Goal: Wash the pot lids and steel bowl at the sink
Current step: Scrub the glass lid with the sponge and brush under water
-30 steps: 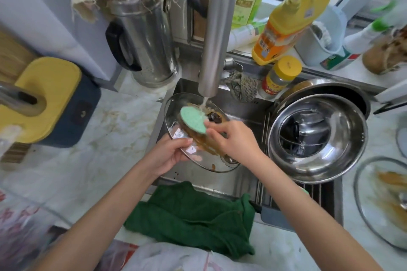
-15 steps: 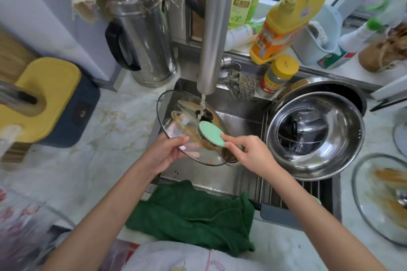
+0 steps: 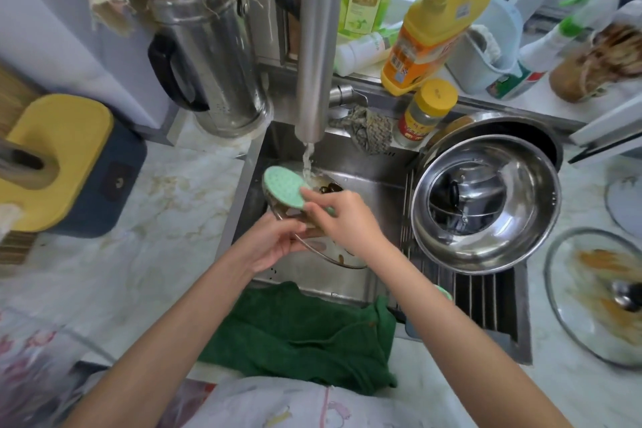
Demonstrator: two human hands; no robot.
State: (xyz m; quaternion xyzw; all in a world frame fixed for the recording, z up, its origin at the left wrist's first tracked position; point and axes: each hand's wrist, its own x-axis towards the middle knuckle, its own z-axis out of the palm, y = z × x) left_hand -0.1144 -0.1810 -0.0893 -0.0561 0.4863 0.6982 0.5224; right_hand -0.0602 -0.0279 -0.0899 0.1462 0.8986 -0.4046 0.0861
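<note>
Over the sink [image 3: 375, 191], my left hand [image 3: 274, 241] grips the near rim of a glass pot lid [image 3: 333, 254] smeared with brown residue. My right hand [image 3: 342, 219] holds a green dish brush [image 3: 283, 186] pressed against the lid's far part. Water runs from the steel tap [image 3: 314, 45] onto the lid beside the brush. The steel bowl [image 3: 486, 201] sits on the sink rack at the right, with a dark pan behind it. A second dirty glass lid [image 3: 597, 295] lies on the counter at far right.
A green cloth [image 3: 302, 334] hangs over the sink's front edge. Detergent bottles [image 3: 430, 24], a yellow-capped jar [image 3: 425, 111] and a grey rag line the back ledge. A steel kettle [image 3: 215, 59] and a yellow-topped box [image 3: 66, 163] stand on the left counter.
The brush has swept from the lid's near right side back up to its far left, under the water stream. My left hand has kept its grip on the lid.
</note>
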